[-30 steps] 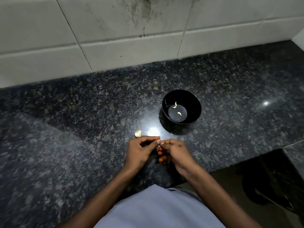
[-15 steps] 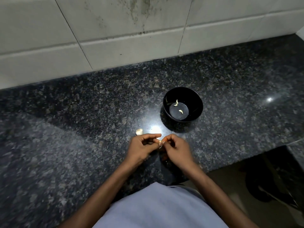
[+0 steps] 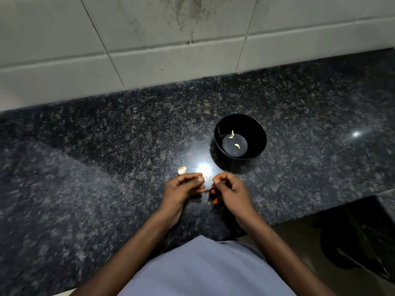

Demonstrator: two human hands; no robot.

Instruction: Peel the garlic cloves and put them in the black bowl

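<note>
1. Head view: since a second ago the two hands are drawing slightly apart. They were pressed fingertip to fingertip; now a thin pale strip of skin (image 3: 208, 178) is stretching across the small gap between them.
2. Head view: the left hand (image 3: 181, 189) is pinching the garlic clove (image 3: 201, 179) between thumb and forefinger, its grip clamped on it. The right hand (image 3: 232, 190) is pinching the far end of the skin, fingers curled.
3. Head view: the black bowl (image 3: 256, 129) is sitting on the desk (image 3: 85, 146) at about 1 o'clock from the clove, near but apart. The right hand is lying nearer to it.
4. Head view: the clove is showing only as a small pale tip past the fingers; its long axis is too hidden to tell.
5. Head view: two peeled cloves (image 3: 234, 141), pale and curved, are lying in the bowl's bottom.
6. Head view: another unpeeled clove (image 3: 182, 170) is waiting on the desk at 11 o'clock from the left hand, just beside it.
</note>
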